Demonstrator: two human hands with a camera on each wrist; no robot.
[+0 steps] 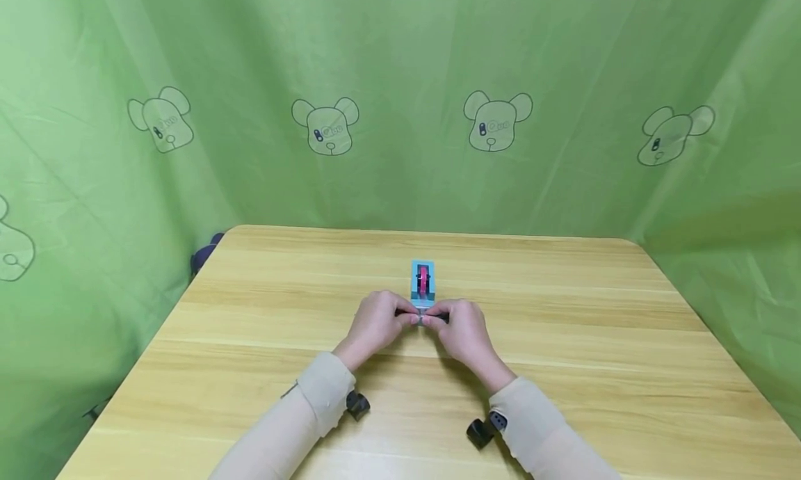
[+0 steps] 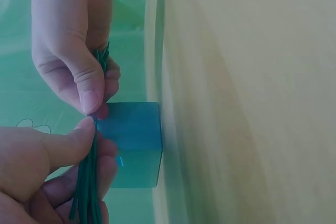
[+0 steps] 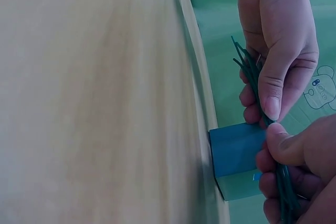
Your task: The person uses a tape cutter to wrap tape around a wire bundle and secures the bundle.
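A bundle of thin dark strands (image 2: 90,182) is stretched between both hands, which meet thumb to thumb at its middle. My left hand (image 1: 379,323) pinches one half between thumb and fingers, and my right hand (image 1: 463,328) pinches the other half. Loose strand ends fan out past the fingers in both wrist views. Just beyond the hands stands a light-blue tape dispenser (image 1: 414,285) with a pink roll (image 1: 423,280) in its slot. The fingertips overlap its near end in the head view; in the right wrist view its blue side (image 3: 236,150) shows behind them.
A light wooden table (image 1: 281,271) lies under the hands. Green curtains (image 1: 400,42) with bear-head prints surround it on the far side and both sides. Something purple (image 1: 203,256) shows past the table's left edge. Each wrist carries a small black camera (image 1: 480,433).
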